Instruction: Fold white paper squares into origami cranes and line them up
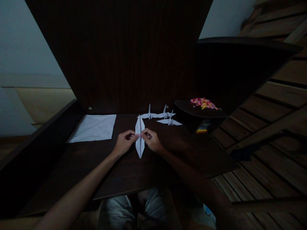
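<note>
A long white piece of folded origami paper (140, 148) points away from me, with a crease or slit down its middle. My left hand (126, 140) pinches its left edge between thumb and fingers. On the opposite edge, my right hand (152, 140) grips it the same way, so the two thumbs nearly meet at the centre. Just beyond lie several finished-looking paper cranes, among them a left one (150, 115), a back right one (165, 114) and a nearer one (170, 122).
A creased white sheet (96, 127) lies at the left of the dark wooden desk (115, 182). Small pink and yellow pieces (205, 103) sit heaped on a corner shelf (187, 107) at right. A raised side board (38, 131) borders the left; a dark panel (134, 57) stands behind.
</note>
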Tool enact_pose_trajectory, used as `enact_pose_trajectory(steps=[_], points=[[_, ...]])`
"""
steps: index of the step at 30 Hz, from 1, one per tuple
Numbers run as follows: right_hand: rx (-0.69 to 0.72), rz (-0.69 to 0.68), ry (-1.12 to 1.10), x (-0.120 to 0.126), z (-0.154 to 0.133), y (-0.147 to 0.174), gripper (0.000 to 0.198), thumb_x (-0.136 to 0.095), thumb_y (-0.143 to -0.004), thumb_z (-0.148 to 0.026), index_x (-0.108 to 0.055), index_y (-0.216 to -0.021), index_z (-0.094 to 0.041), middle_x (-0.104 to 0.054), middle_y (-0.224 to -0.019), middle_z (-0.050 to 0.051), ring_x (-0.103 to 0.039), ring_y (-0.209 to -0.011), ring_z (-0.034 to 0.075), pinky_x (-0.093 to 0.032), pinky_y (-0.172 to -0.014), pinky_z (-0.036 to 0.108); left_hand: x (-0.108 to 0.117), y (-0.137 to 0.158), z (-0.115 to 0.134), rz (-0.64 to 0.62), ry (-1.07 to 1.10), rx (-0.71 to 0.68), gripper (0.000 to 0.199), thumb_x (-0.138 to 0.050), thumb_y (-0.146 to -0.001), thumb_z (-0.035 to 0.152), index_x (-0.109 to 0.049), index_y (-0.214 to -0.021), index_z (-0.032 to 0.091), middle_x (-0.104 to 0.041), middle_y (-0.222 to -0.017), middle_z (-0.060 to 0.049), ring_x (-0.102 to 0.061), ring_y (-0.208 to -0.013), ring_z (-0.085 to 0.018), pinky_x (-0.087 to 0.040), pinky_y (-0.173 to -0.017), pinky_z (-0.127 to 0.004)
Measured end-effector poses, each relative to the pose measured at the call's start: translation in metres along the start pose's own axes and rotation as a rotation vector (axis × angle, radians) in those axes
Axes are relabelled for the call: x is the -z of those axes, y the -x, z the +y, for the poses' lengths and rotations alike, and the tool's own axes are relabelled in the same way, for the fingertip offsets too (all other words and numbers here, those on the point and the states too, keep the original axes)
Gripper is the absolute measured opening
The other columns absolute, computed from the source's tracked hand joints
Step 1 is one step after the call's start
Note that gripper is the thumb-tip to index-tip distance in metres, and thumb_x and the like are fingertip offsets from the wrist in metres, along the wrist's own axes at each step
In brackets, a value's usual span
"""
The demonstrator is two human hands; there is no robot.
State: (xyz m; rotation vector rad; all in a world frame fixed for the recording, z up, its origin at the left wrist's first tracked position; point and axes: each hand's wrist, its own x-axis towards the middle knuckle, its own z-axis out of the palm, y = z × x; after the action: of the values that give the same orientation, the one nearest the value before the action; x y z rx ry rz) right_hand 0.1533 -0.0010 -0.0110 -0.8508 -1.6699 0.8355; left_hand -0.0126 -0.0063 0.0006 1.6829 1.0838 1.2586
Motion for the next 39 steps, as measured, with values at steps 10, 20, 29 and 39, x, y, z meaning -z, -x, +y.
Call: enact_pose_trajectory(steps=[10,20,29,39], points=[[-0.077,0.012,-0.008,-0.001,0.001,0.002,0.024,-0.062,-0.078,-0.042,-0.054,-0.082,-0.020,-0.048,-0.064,-0.004,-0.042,-0.052,0.009,-0.032,-0.048,0.021,0.004,-0.001,0.000,-0.066,0.050,-0.005,0.026,-0.060,-0.078,0.041,-0.068,-0.073,0.017,-0.066,-0.073,-0.001,-0.059,-0.072,-0.018,-0.046,-0.071,-0.028],[-0.051,0.091,-0.191,-0.003,0.005,0.003,0.030,-0.058,-0.081,-0.030,-0.041,-0.105,-0.024,-0.054,-0.074,-0.003,-0.051,-0.061,0.010,-0.040,-0.056,0.022,-0.001,-0.001,0.000,-0.062,0.099,-0.006,0.022,-0.070,-0.073,0.039,-0.072,-0.075,0.018,-0.065,-0.090,-0.006,-0.059,-0.087,-0.020,-0.045,-0.079,-0.030],[-0.195,0.134,-0.224,0.000,-0.003,-0.006,0.027,-0.068,-0.069,-0.041,-0.053,-0.076,-0.020,-0.056,-0.068,-0.001,-0.054,-0.065,0.014,-0.043,-0.060,0.025,0.003,-0.004,-0.003,0.004,0.088,-0.004,0.020,-0.069,-0.073,0.039,-0.071,-0.072,0.019,-0.061,-0.087,-0.004,-0.057,-0.086,-0.020,-0.043,-0.081,-0.031],[-0.071,0.175,-0.183,0.001,-0.005,-0.006,0.023,-0.066,-0.074,-0.043,-0.061,-0.075,-0.020,-0.051,-0.084,0.002,-0.053,-0.077,0.015,-0.046,-0.065,0.026,-0.002,-0.002,0.001,0.018,0.240,0.168,0.027,-0.069,-0.069,0.044,-0.065,-0.070,0.017,-0.062,-0.068,0.000,-0.055,-0.068,-0.017,-0.044,-0.066,-0.027]])
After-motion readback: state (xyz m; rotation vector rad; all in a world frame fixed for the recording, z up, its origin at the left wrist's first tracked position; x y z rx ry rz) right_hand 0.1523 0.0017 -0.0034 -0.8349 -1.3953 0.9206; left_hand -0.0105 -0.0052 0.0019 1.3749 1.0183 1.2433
